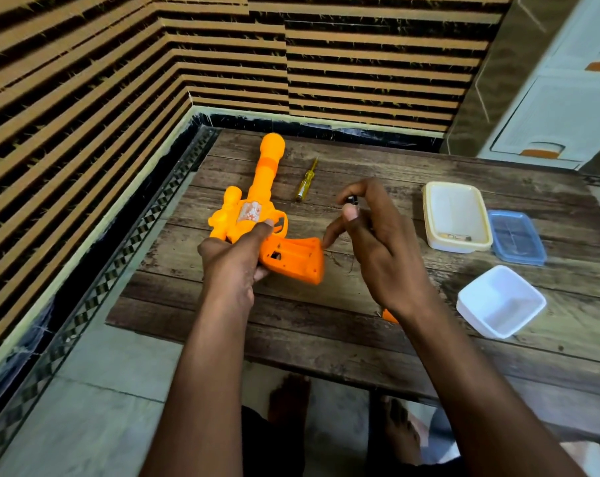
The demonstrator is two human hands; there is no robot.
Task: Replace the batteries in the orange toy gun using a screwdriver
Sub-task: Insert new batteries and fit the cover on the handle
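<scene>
The orange plastic toy gun [257,215] lies on the dark wooden plank table [326,321], barrel pointing toward 12 o'clock and handle toward 5 o'clock. The battery compartment in the handle is uncovered, its inside showing as a dark recess. The left hand [235,259] grips the gun where body meets handle, thumb lying along the top near the trigger guard, fingers curled under.

The right hand [374,242] hovers just beside the handle, at about 3 o'clock from it, and pinches a small dark battery [351,201] between thumb and bent forefinger; the other fingers hang loosely down toward the handle's end. Little of the battery shows, so its type cannot be told.

A yellow-handled screwdriver [306,182] lies on the table at 2 o'clock from the gun's body, near the barrel and apart from it, tip toward 12 o'clock. A small orange plastic piece [390,315] peeks out beneath the right wrist, mostly hidden.

At 3 o'clock from the hands sits a cream rectangular plastic container [431,215] with small metallic items at its near end, and touching its right side a blue translucent lid [517,237]. At 4 o'clock stands a white square plastic tub [470,304], near the table's front edge
</scene>
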